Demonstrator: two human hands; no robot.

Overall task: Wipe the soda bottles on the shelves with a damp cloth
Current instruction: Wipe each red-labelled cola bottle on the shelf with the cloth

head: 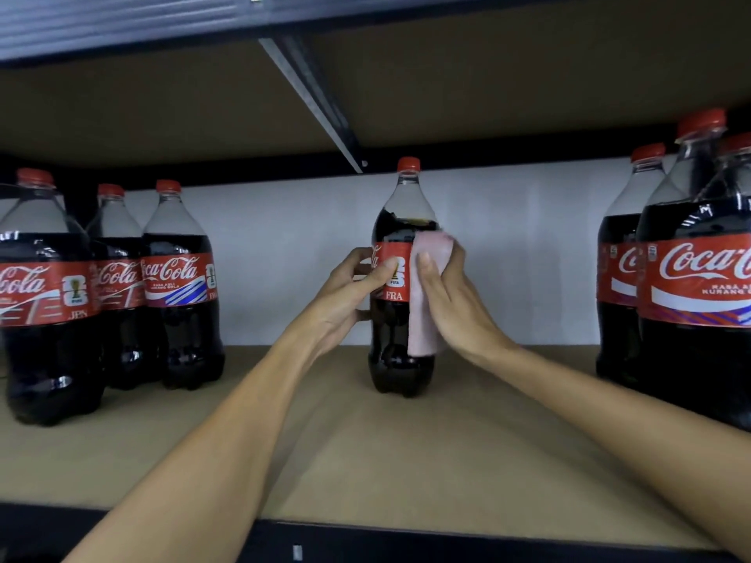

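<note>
From the head camera, a clear plastic cola bottle [396,323] with a red cap, a red label and dark soda inside stands upright on the tan board shelf [365,461]. It is alone near the middle, towards the white back wall [292,258].

The left grip [345,292], a bare hand, wraps the bottle at label height. Its thumb lies across the front of the label and its fingers curl round the bottle's left side.

The right grip [451,302], also bare, closes on a pale pink cloth [424,323] and presses it against the bottle's right side. The thumb points up on the cloth, and the fingers bend round behind it. The cloth hangs from the top of the label down towards the lower body of the bottle.

Three matching bottles [118,286] stand close together at the left of the shelf. Three more matching bottles [691,278] crowd the right edge. Both clusters are well apart from the held bottle.

Overhead is the brown underside of the upper shelf [162,107], crossed by a grey metal brace [313,99].
</note>
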